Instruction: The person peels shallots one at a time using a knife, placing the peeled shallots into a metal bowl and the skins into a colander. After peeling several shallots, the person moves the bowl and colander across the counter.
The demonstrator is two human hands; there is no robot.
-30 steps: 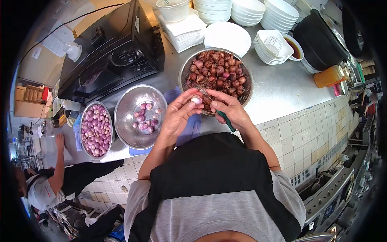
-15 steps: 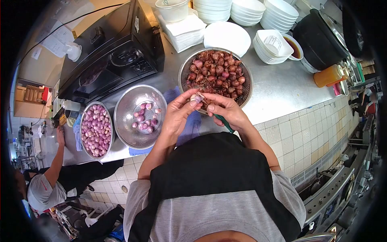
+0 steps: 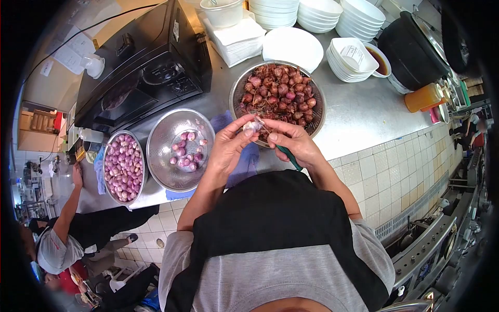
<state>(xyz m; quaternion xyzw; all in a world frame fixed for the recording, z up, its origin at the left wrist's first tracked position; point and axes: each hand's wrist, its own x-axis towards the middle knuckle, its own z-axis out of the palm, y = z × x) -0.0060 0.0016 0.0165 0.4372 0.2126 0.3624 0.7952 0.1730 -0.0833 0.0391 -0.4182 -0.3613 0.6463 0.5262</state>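
Note:
My left hand [image 3: 231,143] holds a pale, partly peeled shallot [image 3: 253,126] at its fingertips. My right hand [image 3: 291,141] grips a small knife with a green handle [image 3: 288,156], its blade against the shallot. Both hands hover over the near rim of a metal colander [image 3: 318,119] heaped with unpeeled red-brown shallots [image 3: 278,93]. To the left stands a steel bowl [image 3: 161,151] with a few peeled shallots [image 3: 187,151], and beside it a second bowl [image 3: 106,156] full of peeled purple shallots [image 3: 123,167].
A black microwave [image 3: 145,67] stands at the back left. Stacks of white bowls and plates [image 3: 322,21], folded napkins [image 3: 239,39], a black pot [image 3: 410,49] and an orange bottle [image 3: 423,97] line the steel counter. Another person [image 3: 67,234] bends at the counter's far left.
My hands have shifted slightly up over the colander's rim while the knife works at the shallot. The person at the left has moved lower and nearer.

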